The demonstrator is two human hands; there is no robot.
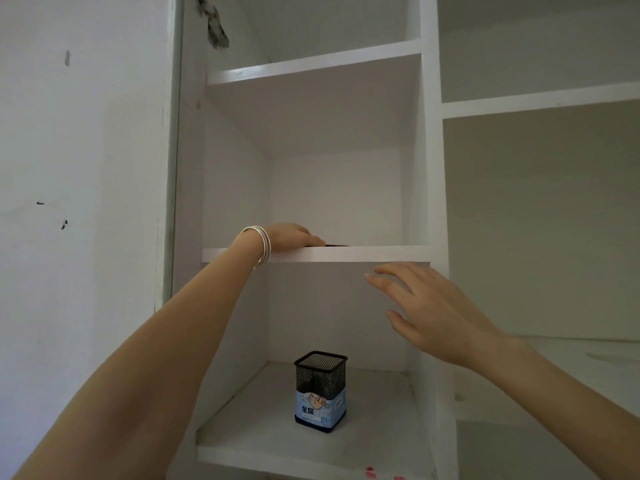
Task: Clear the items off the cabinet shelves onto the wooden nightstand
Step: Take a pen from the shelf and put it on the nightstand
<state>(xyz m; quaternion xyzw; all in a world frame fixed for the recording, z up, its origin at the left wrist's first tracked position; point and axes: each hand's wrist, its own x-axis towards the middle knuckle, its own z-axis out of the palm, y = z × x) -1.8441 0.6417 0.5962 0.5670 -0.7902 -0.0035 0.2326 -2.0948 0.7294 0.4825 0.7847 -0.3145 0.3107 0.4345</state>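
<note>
Lying flat on the middle shelf, centre of frame, a thin dark item shows only as a sliver above the shelf lip; what it is I cannot tell; its long axis runs left to right, along the front edge.

Left hand rests on that same shelf just left of the item; thumb tip at or touching its left end; the other fingers are hidden behind the hand and the lip, so I cannot tell whether they lie flat or curl on it. The item lies rightward of those fingertips; this hand is much the nearer. I judge the coming move to be a drag to the edge or a pinch off it.

Right hand, right of centre, hovers below the shelf lip; fingers straight and spread, holding nothing; near the item but under its level.

Silver bangles on the left wrist, against the shelf edge.

Lower centre: black mesh pen holder upright on the lower shelf; blue label toward me; well apart from both hands.

Nightstand not in frame.
</note>
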